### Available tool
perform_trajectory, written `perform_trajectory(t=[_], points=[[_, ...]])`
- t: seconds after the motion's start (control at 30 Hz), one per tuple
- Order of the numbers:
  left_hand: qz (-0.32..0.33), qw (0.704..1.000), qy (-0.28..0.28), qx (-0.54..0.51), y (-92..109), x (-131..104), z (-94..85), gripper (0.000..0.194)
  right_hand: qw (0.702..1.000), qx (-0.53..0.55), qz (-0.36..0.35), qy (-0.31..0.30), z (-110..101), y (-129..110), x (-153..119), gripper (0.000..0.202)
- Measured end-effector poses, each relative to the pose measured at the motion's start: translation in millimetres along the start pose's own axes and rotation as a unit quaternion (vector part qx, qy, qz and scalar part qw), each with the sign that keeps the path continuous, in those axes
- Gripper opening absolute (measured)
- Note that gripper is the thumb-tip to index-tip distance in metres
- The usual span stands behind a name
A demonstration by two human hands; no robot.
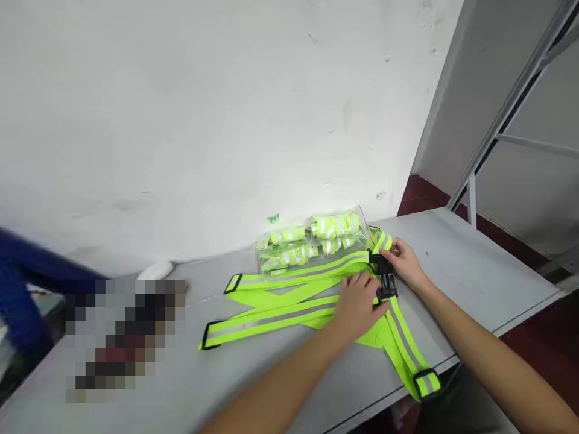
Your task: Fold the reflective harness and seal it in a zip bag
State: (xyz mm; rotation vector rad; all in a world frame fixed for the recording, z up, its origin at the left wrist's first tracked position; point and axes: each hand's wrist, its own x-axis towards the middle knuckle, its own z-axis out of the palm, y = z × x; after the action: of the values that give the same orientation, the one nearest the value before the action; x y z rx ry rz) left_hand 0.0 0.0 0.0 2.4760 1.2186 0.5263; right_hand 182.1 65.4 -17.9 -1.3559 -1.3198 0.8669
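1. Centrally, left hand [357, 304]: palm down, fingers spread and pressed flat on the neon-yellow reflective strap harness [289, 295], just left of the black buckle [386, 288]; fingertips touch or nearly touch the buckle.
2. Right hand [406, 262]: fingers curled, pinching the upper black buckle piece [379, 263] between thumb and fingertips, at the point where the straps meet.
3. Harness, position: lying flat on the grey table [474, 265], spread out at its right-centre part. Two long straps run leftward and end in black loops [233, 283]; another strap runs toward the near edge, its black-looped end [425, 383] hanging over that edge.
4. Clear bags of folded reflective straps [312, 241]: stacked just behind the harness, against the wall, touching or nearly touching the upper strap.
5. White oval object [156, 270]: at the wall, well left of the harness; identity cannot be told.
6. Blurred patch [120, 337]: left part of the table, contents not readable.
7. Blue sleeve [27, 271] of another person: far left, apart from the hands.
8. Open room: bare table surface to the right of the right hand as far as the right-hand edge; a bare strip between the harness and the blurred patch.
9. Metal frame [506, 126]: standing beyond the table's right end.
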Motion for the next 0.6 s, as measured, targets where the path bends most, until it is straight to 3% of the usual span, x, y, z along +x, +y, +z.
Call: perform_trajectory(t=[0.47,0.6], points=[[-0.022,0.999,0.012,-0.03,-3.0,1.4,0.5,0.013,0.999,0.023,0.001,-0.035,1.3,-10.1,-2.7,0.04],[-0.021,0.999,0.009,-0.038,-2.9,1.8,-1.4,0.013,1.0,0.025,0.008,-0.006,-3.0,-6.1,-0.9,0.043]])
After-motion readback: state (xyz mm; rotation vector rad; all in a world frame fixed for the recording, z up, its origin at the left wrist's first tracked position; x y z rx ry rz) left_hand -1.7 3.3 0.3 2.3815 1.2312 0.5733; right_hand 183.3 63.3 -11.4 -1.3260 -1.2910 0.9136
